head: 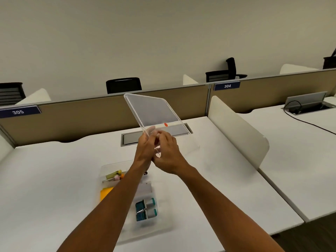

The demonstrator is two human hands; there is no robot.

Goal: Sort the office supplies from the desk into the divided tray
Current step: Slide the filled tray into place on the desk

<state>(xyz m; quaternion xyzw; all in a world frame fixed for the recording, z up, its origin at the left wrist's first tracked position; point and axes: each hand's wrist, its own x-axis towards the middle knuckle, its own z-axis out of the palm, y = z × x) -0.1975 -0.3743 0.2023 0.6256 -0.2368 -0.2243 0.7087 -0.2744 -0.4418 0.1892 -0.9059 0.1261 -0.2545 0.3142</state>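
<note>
While both hands meet at frame centre, a clear lid [152, 110] stands tilted above the divided tray [127, 231].
Left hand [145, 148] fingers curl round its lower edge; right hand [169, 151] fingers pinch the same edge.

The clear lid [154, 110] carries a small orange-red dot [165, 124]. In the clear tray [107, 170] lie a yellow pad [105, 193], teal-and-grey rolls [151, 208] and a yellow-green pen [113, 174]. The table [54, 179] is white, the partition [81, 117] tan with navy number plates [227, 86].

A clear plastic divided tray [116, 168] sits low in the middle of the frame, holding pens, a yellow pad and teal things. Its clear flat lid [154, 110] is held up, tilted, above it.
</note>
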